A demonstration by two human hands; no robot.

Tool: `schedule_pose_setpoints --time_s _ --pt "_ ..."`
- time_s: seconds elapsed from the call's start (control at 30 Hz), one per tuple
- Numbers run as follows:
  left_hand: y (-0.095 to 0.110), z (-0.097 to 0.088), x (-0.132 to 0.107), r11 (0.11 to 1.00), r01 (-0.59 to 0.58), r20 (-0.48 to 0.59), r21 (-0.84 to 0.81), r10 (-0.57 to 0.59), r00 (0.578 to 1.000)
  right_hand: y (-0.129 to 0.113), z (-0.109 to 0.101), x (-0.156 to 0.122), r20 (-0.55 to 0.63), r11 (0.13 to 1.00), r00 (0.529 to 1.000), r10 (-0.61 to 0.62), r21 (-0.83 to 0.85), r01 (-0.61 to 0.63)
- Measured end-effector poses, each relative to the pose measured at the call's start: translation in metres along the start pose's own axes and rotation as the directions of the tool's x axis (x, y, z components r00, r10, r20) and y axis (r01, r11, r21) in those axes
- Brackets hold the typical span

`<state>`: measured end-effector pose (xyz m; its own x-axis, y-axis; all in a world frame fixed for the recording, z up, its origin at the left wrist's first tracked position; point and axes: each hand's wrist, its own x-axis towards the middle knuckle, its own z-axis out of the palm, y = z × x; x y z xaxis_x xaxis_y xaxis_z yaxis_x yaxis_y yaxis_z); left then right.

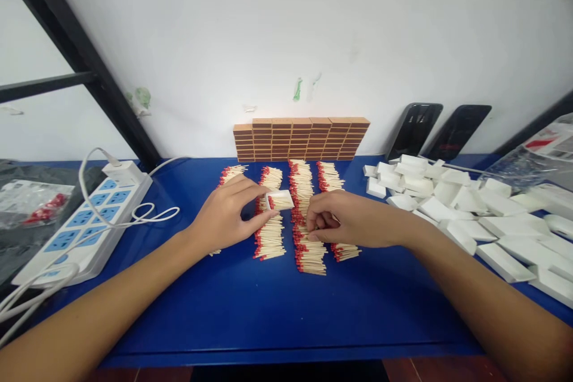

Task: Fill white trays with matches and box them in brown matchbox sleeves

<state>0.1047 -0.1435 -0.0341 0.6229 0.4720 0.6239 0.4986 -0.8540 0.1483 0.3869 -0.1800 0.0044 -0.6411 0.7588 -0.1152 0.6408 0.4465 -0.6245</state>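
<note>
While the left hand [224, 215] pinches a tray [280, 199] in front of the box stack [299, 138], the right hand [344, 221] curls shut on matches [308, 250] there.
A careless nudge, I'd judge, could scatter the neat sticks.

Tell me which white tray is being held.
The small tray pinched by the left hand above the match rows; the other trays lie heaped at right.

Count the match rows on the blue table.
4. Leftmost row, partly hidden under the left hand; second row beneath the white tray it holds; third row central; fourth row under the right hand.
</note>
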Motion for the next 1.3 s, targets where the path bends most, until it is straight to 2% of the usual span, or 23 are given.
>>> schedule_pose_setpoints --time_s 0.17,0.4,0.63,0.73,0.9,1.1,1.17,1.3 --pt "0.0004 -0.0003 0.0000 1.000 -0.013 0.001 -0.003 0.013 1.000 0.0004 -0.0006 -0.0015 0.001 1.000 1.000 0.017 0.024 -0.017" --pt "0.0008 0.0007 -0.0006 1.000 -0.012 0.007 -0.019 0.012 1.000 0.0025 -0.0026 -0.0008 -0.029 0.999 0.998 0.047 -0.024 -0.048" --pt "0.0014 0.0002 -0.0002 1.000 -0.007 0.017 -0.021 0.007 1.000 0.0008 -0.0047 -0.0003 0.024 0.995 0.995 0.095 0.019 -0.095" --pt "0.0019 0.0002 -0.0004 1.000 -0.002 0.017 -0.021 0.003 1.000 0.0019 -0.0028 0.0000 0.043 0.996 0.995 0.088 0.008 -0.088" --pt "0.0021 0.0003 -0.0007 1.000 0.003 0.029 -0.018 -0.002 1.000 0.0012 0.0005 -0.0002 0.001 0.992 0.996 0.088 -0.092 -0.087" --pt "0.0024 0.0001 -0.0004 1.000 0.003 0.029 -0.018 -0.002 1.000 0.0011 0.0018 0.0000 0.013 0.996 0.997 0.079 -0.035 -0.079" --pt "0.0028 0.0000 -0.0003 1.000 0.006 0.031 -0.016 -0.006 1.000 0.0019 0.0013 0.0004 -0.009 0.997 0.998 0.066 -0.040 -0.067" --pt "0.0045 -0.0003 0.0001 1.000 -0.008 0.026 -0.024 0.008 1.000 0.0017 0.0000 0.0021 -0.140 0.997 0.990 -0.013 -0.076 0.002"
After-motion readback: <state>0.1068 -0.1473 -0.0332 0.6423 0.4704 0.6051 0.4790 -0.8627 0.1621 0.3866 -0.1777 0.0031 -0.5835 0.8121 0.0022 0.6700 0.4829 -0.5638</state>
